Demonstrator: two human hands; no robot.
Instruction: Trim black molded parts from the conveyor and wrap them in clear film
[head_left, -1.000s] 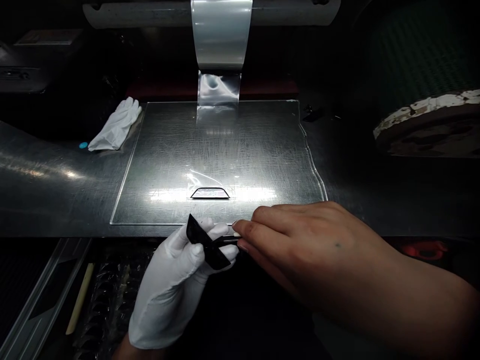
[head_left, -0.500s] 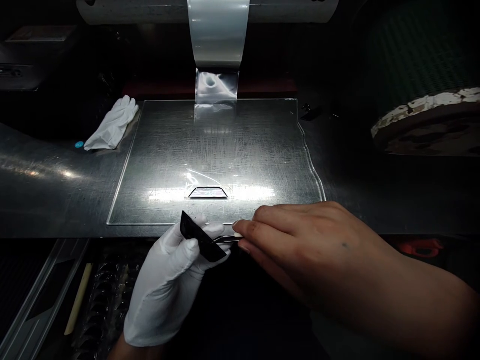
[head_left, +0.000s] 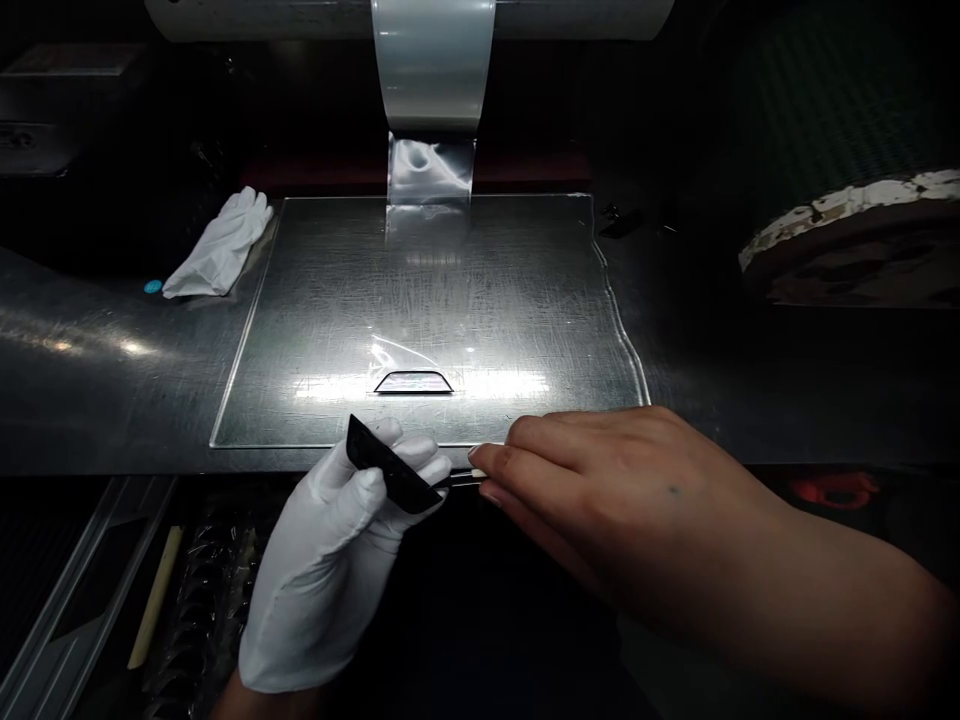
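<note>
My left hand (head_left: 337, 560), in a white glove, pinches a small flat black piece (head_left: 388, 477) at the near edge of the bench. My bare right hand (head_left: 600, 490) is closed on thin metal tweezers (head_left: 461, 480), whose tips touch the black piece's right end. Just beyond the hands lies a clear scratched plate (head_left: 525, 300) on the metal bench. A small trapezoid piece (head_left: 413, 382) rests on the plate near its front edge.
A roll of clear film (head_left: 433, 60) hangs over the plate's far edge. A spare white glove (head_left: 217, 250) lies at the left, with a small blue dot (head_left: 153, 287) beside it. A round worn disc (head_left: 855, 240) sits at the right. A tray (head_left: 202, 600) lies below the bench.
Both hands, with the black piece and tweezers, have drifted slightly left and toward the plate's front edge. The grips are unchanged.
</note>
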